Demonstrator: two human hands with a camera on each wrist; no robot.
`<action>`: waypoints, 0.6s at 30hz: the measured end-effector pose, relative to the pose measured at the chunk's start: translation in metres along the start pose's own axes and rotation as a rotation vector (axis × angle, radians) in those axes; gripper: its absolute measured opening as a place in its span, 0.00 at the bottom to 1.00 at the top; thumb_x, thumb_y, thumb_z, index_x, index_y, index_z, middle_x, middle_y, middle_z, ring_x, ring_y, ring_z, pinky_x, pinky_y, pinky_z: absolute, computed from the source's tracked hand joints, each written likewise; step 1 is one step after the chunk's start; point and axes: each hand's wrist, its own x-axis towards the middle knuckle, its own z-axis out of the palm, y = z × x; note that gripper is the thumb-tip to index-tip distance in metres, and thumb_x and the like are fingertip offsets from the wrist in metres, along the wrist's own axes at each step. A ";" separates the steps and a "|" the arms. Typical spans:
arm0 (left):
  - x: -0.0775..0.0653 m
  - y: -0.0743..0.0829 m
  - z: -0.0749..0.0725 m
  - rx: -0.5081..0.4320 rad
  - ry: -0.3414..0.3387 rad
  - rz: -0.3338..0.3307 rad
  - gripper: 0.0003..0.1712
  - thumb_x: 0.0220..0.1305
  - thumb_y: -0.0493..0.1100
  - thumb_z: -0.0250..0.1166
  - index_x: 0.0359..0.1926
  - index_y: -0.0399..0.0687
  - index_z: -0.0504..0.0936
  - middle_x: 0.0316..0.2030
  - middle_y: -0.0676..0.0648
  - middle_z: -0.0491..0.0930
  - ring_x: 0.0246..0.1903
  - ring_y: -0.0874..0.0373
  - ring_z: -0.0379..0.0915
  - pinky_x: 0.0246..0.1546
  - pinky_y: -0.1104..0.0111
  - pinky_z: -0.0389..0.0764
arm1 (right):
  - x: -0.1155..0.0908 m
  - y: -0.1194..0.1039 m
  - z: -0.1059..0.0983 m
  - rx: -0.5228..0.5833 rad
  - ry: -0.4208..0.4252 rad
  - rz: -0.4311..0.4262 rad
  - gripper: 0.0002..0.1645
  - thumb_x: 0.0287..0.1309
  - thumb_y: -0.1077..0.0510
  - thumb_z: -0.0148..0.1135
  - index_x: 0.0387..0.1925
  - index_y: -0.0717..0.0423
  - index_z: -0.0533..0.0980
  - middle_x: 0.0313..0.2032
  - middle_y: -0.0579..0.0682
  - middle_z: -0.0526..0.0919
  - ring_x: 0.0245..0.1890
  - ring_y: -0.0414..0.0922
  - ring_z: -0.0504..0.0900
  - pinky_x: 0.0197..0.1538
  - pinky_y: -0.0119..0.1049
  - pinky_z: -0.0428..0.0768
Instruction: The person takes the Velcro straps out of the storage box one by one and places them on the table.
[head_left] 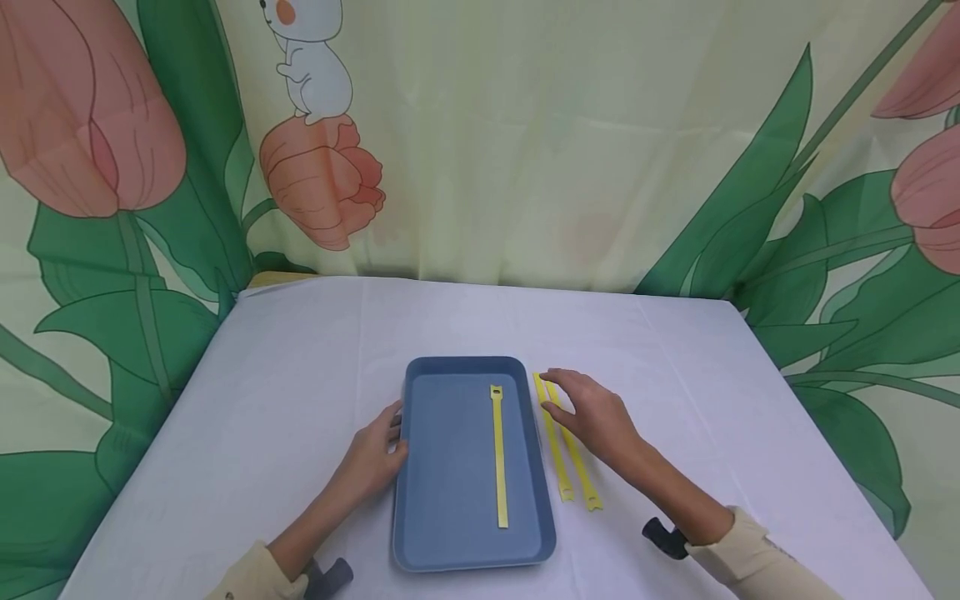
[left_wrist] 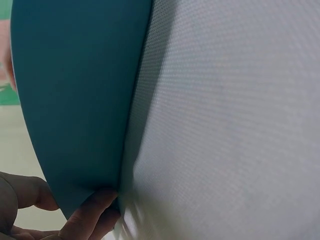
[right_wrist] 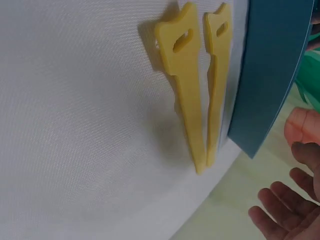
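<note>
Beige left sleeve (head_left: 258,575) at near edge; left hand (head_left: 370,460) pinches the blue tray (head_left: 450,467) at its left rim. One yellow strip (head_left: 499,458) lies inside, right of centre. Right of tray, two yellow strips (head_left: 577,457) lie on white cloth (head_left: 300,375); right hand (head_left: 597,414), fingers spread, hovers by their far ends.

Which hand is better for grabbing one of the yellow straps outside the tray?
Probably the right hand: it's empty and close to the two yellow straps lying right of the blue tray. The left hand grips the tray's opposite edge and would likely have to reach across.
</note>
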 end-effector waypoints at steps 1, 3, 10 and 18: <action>0.000 0.000 0.000 -0.001 -0.001 -0.002 0.33 0.59 0.31 0.54 0.66 0.27 0.57 0.56 0.29 0.70 0.55 0.39 0.70 0.53 0.51 0.72 | 0.000 -0.001 0.001 0.000 0.004 -0.020 0.31 0.45 0.57 0.74 0.54 0.54 0.76 0.52 0.52 0.79 0.53 0.49 0.77 0.50 0.44 0.79; 0.000 0.000 0.000 -0.002 -0.001 -0.004 0.33 0.59 0.31 0.54 0.66 0.27 0.57 0.57 0.29 0.70 0.55 0.39 0.70 0.53 0.51 0.72 | 0.001 -0.004 0.002 0.004 0.016 -0.061 0.32 0.44 0.57 0.75 0.54 0.53 0.76 0.52 0.51 0.79 0.53 0.48 0.77 0.49 0.42 0.80; -0.001 -0.001 0.001 -0.014 0.004 -0.002 0.33 0.59 0.31 0.54 0.66 0.27 0.58 0.56 0.28 0.70 0.54 0.39 0.70 0.53 0.51 0.73 | 0.004 -0.010 0.002 0.041 0.035 -0.194 0.33 0.42 0.58 0.76 0.54 0.52 0.76 0.51 0.49 0.80 0.51 0.45 0.78 0.48 0.40 0.81; 0.000 -0.003 0.001 -0.015 0.009 0.003 0.33 0.59 0.31 0.54 0.66 0.28 0.58 0.57 0.29 0.70 0.54 0.39 0.71 0.53 0.52 0.73 | 0.007 -0.015 0.003 0.043 0.013 -0.282 0.33 0.43 0.58 0.75 0.54 0.53 0.76 0.53 0.51 0.79 0.53 0.46 0.77 0.50 0.40 0.79</action>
